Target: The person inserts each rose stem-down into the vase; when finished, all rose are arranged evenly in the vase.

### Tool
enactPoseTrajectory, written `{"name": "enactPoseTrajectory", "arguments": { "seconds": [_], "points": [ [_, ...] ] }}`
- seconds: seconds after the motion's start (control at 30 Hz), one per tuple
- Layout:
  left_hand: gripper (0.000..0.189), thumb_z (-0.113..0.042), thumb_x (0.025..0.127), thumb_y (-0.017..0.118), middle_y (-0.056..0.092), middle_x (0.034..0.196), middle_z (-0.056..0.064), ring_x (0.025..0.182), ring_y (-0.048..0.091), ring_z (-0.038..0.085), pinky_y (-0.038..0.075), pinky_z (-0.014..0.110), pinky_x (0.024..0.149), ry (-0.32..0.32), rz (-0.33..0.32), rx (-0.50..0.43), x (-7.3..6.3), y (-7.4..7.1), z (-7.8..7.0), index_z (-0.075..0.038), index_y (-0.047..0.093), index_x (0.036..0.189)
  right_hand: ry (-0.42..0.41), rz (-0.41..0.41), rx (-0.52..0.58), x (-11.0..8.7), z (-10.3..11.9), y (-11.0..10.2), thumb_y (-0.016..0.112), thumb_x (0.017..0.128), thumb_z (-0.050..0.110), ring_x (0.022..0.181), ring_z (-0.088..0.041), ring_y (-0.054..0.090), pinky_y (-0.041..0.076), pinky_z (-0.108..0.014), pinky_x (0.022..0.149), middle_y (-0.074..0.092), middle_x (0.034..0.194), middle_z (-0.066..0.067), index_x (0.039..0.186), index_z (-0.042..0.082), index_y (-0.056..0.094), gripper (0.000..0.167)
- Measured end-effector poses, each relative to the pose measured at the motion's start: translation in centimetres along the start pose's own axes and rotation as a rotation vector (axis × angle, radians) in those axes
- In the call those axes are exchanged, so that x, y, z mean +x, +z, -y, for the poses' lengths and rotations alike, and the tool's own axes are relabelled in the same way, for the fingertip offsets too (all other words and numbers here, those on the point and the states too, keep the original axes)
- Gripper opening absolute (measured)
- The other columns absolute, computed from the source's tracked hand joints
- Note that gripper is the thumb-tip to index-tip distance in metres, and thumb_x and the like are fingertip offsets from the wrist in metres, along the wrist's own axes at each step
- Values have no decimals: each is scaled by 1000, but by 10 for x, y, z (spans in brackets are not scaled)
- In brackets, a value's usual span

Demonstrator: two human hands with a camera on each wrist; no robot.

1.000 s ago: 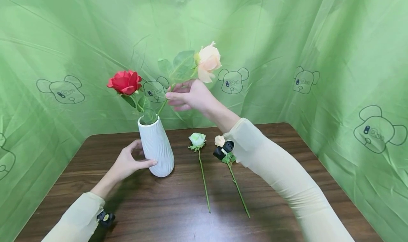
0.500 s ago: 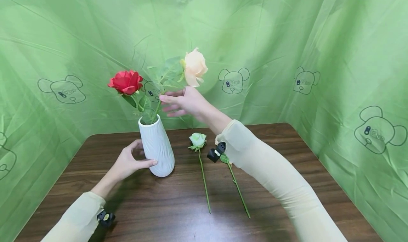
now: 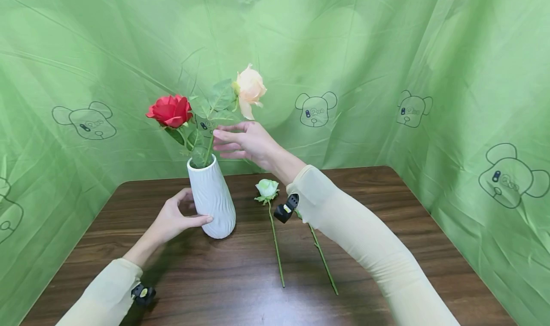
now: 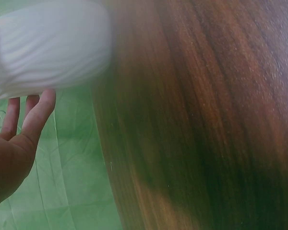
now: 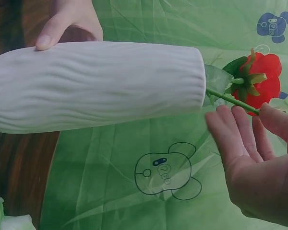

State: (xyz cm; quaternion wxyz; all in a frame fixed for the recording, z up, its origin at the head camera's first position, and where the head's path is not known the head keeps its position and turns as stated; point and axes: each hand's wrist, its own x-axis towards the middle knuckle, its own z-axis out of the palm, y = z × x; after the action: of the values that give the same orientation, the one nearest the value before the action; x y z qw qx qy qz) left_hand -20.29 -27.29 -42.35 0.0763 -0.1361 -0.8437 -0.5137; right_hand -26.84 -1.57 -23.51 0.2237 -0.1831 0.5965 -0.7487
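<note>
A white ridged vase [image 3: 212,199] stands on the table, and my left hand [image 3: 171,222] holds its lower side, thumb in front and fingers behind. Leaning left out of its mouth is a red rose [image 3: 170,111]. My right hand [image 3: 250,145] pinches the stem of a pale peach rose [image 3: 251,85] between thumb and fingers, just above the rim. That stem [image 5: 228,98] runs into the vase mouth in the right wrist view; its lower end is hidden inside. In the left wrist view, the fingers touch the vase [image 4: 53,43].
A white-green rose [image 3: 267,188] lies on the dark wooden table [image 3: 206,288], right of the vase. Beside it lies another green stem [image 3: 321,254], its bloom hidden behind my right sleeve [image 3: 343,221]. Green curtain [image 3: 365,39] surrounds the table at the back and sides.
My right hand has moved left and slightly down with the peach rose, whose stem now stands steeper in the vase. My left hand and the vase have barely moved.
</note>
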Motion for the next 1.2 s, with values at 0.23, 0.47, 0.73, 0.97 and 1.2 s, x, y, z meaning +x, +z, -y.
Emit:
{"name": "enactPoseTrajectory", "arguments": {
  "seconds": [0.23, 0.47, 0.73, 0.97, 1.2],
  "points": [
    [64, -23, 75, 93, 69, 115, 5, 107, 66, 29, 53, 51, 89, -4, 2, 0, -1, 2, 1, -12, 60, 129, 2, 21, 9, -1, -6, 0, 65, 100, 5, 110, -35, 69, 52, -46, 98, 70, 116, -25, 132, -7, 59, 35],
    [64, -23, 75, 93, 69, 115, 5, 107, 66, 31, 53, 48, 89, -3, 2, 5, 0, 3, 0, -13, 60, 129, 9, 28, -19, 1, -9, 1, 67, 99, 9, 109, -33, 70, 51, -45, 99, 71, 115, -23, 130, -6, 62, 35],
    [64, -24, 76, 93, 69, 115, 4, 105, 66, 25, 54, 41, 87, -9, 6, 18, 0, 3, 1, -14, 60, 129, 117, 45, -275, 2, -22, -2, 67, 101, 22, 139, -25, 46, 35, -50, 114, 56, 145, -8, 136, 2, 59, 41],
    [64, -26, 75, 93, 69, 116, 4, 106, 65, 26, 54, 41, 86, -25, -1, 25, -1, 1, 1, -15, 60, 129, 250, 132, -377, -7, -33, -15, 63, 103, 27, 141, -30, 44, 41, -47, 110, 44, 156, -11, 156, 6, 33, 65],
    [64, -25, 75, 93, 69, 116, 5, 105, 66, 25, 55, 36, 85, -25, -7, 20, 0, -1, 1, -15, 60, 129, 240, 154, -377, -22, -27, -44, 59, 105, 21, 130, -32, 56, 49, -45, 102, 47, 153, -10, 153, 8, 43, 52]
  ]
}}
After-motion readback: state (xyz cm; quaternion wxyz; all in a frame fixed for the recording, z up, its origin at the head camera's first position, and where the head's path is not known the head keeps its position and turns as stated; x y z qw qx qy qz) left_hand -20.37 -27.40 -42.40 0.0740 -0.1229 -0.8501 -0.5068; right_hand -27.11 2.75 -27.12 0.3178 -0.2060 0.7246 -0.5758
